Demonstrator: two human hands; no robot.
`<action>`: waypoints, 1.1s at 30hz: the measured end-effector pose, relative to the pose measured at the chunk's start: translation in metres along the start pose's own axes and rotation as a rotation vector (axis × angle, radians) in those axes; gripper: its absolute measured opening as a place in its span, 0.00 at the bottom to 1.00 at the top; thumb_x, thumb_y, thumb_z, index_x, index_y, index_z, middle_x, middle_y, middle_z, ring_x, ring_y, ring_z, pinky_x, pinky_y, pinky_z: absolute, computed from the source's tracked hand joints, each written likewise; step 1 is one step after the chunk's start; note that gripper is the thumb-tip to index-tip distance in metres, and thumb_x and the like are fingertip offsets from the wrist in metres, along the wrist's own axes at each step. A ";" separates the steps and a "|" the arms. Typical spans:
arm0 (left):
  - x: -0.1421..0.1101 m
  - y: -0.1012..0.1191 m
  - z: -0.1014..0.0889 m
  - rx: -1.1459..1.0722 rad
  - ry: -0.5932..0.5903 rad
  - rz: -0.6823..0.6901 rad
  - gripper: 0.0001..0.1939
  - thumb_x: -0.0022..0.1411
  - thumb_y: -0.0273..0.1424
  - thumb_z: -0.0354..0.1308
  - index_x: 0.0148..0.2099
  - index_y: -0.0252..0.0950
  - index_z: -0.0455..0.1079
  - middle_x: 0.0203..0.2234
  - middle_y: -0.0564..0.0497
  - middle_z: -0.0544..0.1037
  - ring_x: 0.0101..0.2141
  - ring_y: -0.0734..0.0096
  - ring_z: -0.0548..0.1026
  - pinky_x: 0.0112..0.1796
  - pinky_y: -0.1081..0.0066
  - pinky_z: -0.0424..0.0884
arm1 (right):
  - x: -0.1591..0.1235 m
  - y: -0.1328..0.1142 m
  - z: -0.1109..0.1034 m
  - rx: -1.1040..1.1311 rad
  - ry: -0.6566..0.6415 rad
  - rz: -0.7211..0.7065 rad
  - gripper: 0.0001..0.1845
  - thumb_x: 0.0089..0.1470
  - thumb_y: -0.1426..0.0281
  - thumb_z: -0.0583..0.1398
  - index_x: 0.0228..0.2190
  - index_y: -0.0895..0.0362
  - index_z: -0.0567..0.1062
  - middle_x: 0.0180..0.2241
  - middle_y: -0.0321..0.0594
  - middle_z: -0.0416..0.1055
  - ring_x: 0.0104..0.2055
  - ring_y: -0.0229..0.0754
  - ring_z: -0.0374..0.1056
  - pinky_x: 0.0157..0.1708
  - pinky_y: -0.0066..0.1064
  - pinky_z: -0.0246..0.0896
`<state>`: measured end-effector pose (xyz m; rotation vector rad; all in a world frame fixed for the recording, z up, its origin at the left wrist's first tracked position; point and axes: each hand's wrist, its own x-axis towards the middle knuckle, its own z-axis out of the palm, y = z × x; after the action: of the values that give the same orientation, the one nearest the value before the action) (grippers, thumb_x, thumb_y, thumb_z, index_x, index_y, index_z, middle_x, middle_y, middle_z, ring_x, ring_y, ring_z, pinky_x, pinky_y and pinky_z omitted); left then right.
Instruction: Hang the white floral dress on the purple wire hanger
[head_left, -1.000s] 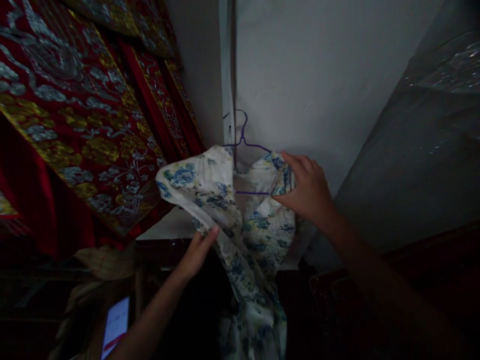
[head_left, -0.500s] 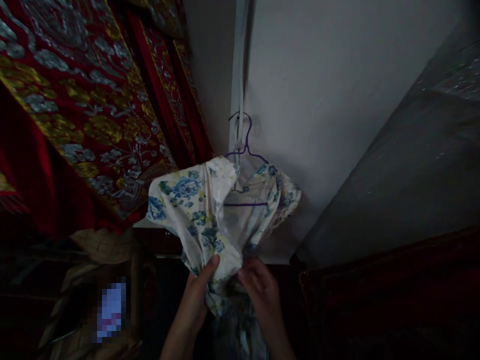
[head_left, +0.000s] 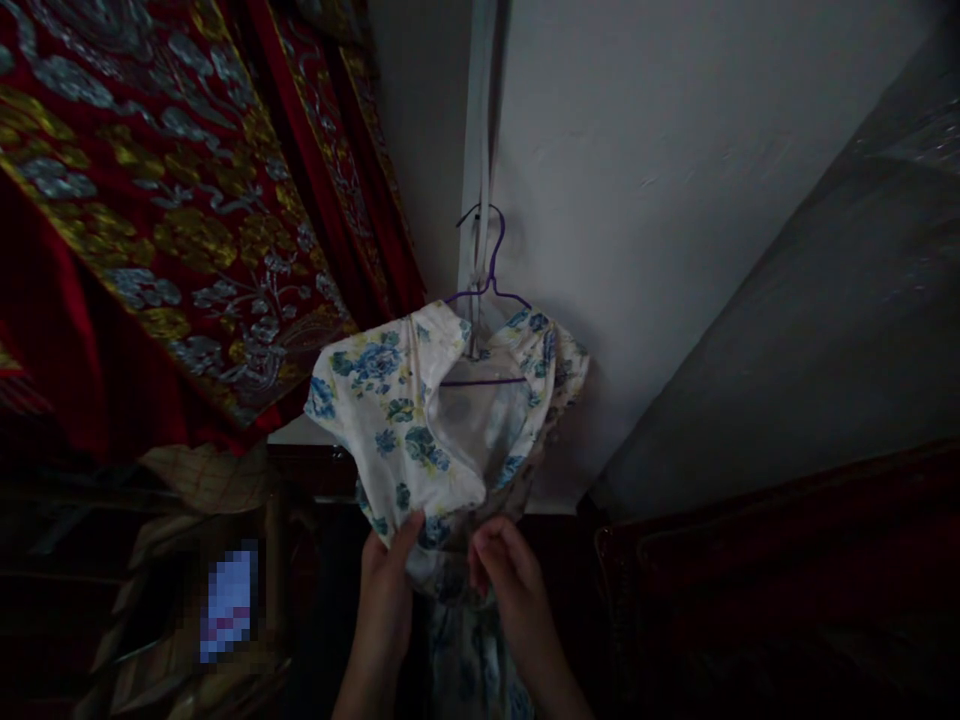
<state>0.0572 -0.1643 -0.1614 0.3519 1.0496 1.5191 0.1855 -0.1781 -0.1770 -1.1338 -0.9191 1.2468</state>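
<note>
A white dress (head_left: 382, 430) with blue, green and yellow flowers hangs on a purple wire hanger (head_left: 495, 250). Its crossed neckline gapes, showing the pale lining and the hanger's lower bar. My left hand (head_left: 390, 575) grips the cloth at the waist on the left side, thumb in front and fingers behind. Close to the waist on the right, my right hand (head_left: 514, 570) has its fingers curled together in front of the cloth. Whether a bit of fabric or a tie sits between those fingertips cannot be made out. Below the hands, the skirt fades into shadow.
The hanger's hook is caught at a pale strip (head_left: 484, 110) running down the white wall panel (head_left: 637, 200). Red cloth (head_left: 195, 200) with gold and silver embroidery hangs at left. A wooden chair or rack (head_left: 274, 580) is lower left, beside a blurred bright screen (head_left: 229, 605). Translucent sheeting (head_left: 810, 330) covers the right.
My right hand has come off the neckline's lower point and curled its fingers lower down. The neckline lies flatter and wider. My left hand still grips the waist, shifted slightly left.
</note>
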 end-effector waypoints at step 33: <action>0.011 -0.001 -0.026 0.729 -0.001 0.800 0.38 0.56 0.34 0.69 0.66 0.41 0.59 0.66 0.40 0.60 0.66 0.48 0.58 0.64 0.53 0.58 | 0.011 -0.001 -0.007 0.050 0.032 -0.008 0.24 0.51 0.48 0.65 0.23 0.56 0.70 0.19 0.33 0.65 0.20 0.35 0.57 0.22 0.27 0.52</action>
<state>0.0360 -0.1654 -0.1806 1.4115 1.5474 1.7498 0.1933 -0.1682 -0.1786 -1.1068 -0.8631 1.2349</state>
